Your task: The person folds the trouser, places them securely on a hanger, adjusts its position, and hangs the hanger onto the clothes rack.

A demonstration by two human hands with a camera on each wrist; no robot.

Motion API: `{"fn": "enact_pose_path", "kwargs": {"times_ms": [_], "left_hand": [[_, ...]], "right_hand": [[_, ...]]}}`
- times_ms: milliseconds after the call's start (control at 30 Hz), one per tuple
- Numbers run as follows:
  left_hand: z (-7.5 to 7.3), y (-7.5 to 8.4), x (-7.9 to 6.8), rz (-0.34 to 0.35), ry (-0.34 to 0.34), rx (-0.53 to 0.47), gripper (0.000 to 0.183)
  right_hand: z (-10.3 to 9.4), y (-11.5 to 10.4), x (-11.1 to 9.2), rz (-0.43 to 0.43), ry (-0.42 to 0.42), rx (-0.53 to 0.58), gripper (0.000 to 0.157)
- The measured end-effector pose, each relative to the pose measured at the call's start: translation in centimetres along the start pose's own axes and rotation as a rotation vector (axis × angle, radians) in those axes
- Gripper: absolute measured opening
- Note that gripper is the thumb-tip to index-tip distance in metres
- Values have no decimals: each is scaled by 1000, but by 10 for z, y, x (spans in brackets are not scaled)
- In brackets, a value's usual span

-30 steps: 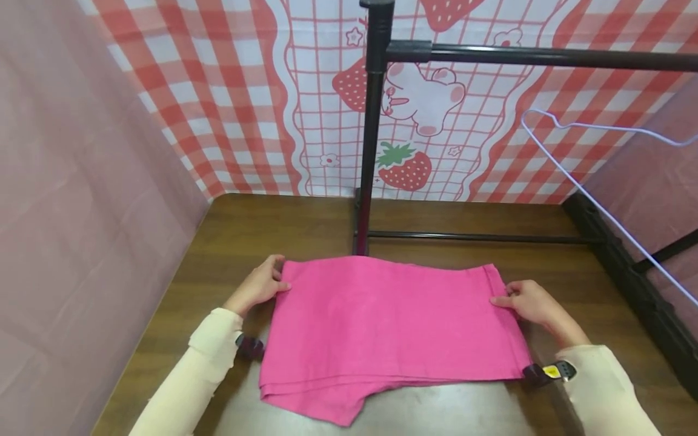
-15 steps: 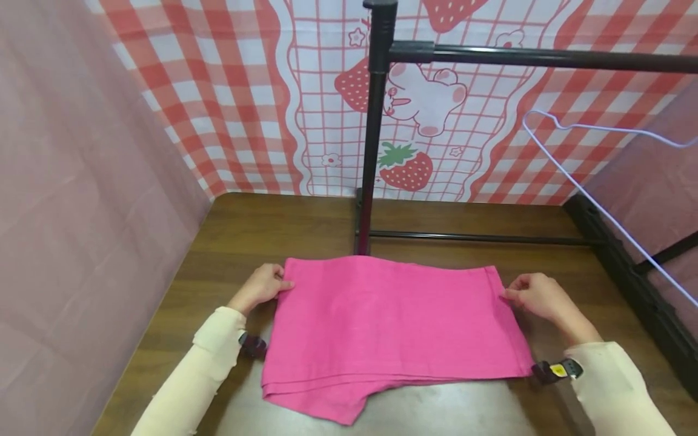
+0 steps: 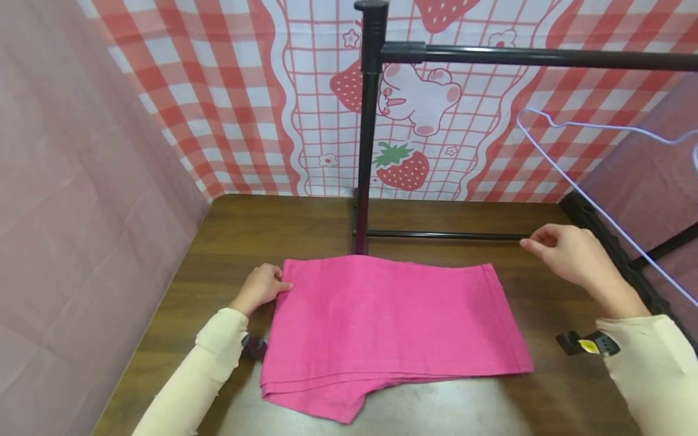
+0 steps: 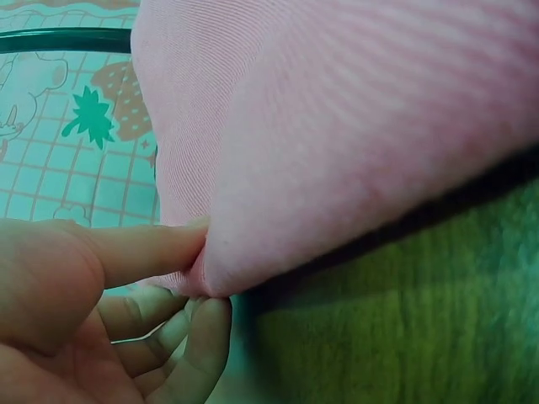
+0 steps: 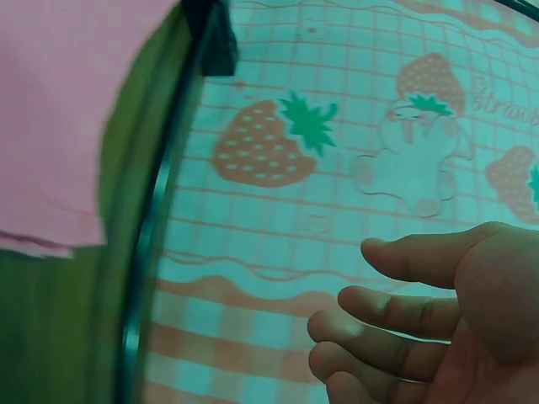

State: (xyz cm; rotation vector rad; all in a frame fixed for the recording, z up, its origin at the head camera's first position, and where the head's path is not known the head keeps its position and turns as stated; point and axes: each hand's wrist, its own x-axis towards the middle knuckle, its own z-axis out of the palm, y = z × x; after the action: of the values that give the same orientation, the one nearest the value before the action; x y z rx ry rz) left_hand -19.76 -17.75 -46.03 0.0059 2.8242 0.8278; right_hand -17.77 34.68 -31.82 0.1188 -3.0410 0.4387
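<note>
Folded pink shorts (image 3: 392, 321) lie flat on the wooden table, their pointed crotch part sticking out at the near edge. At the far left corner my left hand (image 3: 262, 287) pinches the cloth between thumb and fingers. The left wrist view shows that pinch close up, the left hand (image 4: 126, 311) at the lower edge of the shorts (image 4: 337, 126). To the right of the shorts, my right hand (image 3: 572, 254) is raised off the cloth with nothing in it. Its fingers are loosely bent and apart from the thumb in the right wrist view.
A black clothes rack (image 3: 368, 151) stands behind the shorts, with a top bar and a low bar. At the right, a lilac hanger (image 3: 578, 188) slants close to my right arm. A strawberry-print curtain (image 3: 218, 109) backs the table (image 3: 262, 224).
My right hand has let go of the right edge of the shorts and moved up and to the right. The left hand keeps its pinch at the left corner.
</note>
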Motion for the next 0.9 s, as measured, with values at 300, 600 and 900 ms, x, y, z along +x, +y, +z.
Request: {"fn": "enact_pose_path", "kwargs": {"times_ms": [300,600,900], "left_hand": [[0,-3,0,-34,-27,-75,25],[1,-7,2,-53,-54,-190,29],[-2,-7,3,-74,-12,-208,29]], "right_hand": [[-44,-13,12,31,106,-36,43],[-72,-17,9,86,254,-58,43],[-106,-9,16,97,642,388,40]]}}
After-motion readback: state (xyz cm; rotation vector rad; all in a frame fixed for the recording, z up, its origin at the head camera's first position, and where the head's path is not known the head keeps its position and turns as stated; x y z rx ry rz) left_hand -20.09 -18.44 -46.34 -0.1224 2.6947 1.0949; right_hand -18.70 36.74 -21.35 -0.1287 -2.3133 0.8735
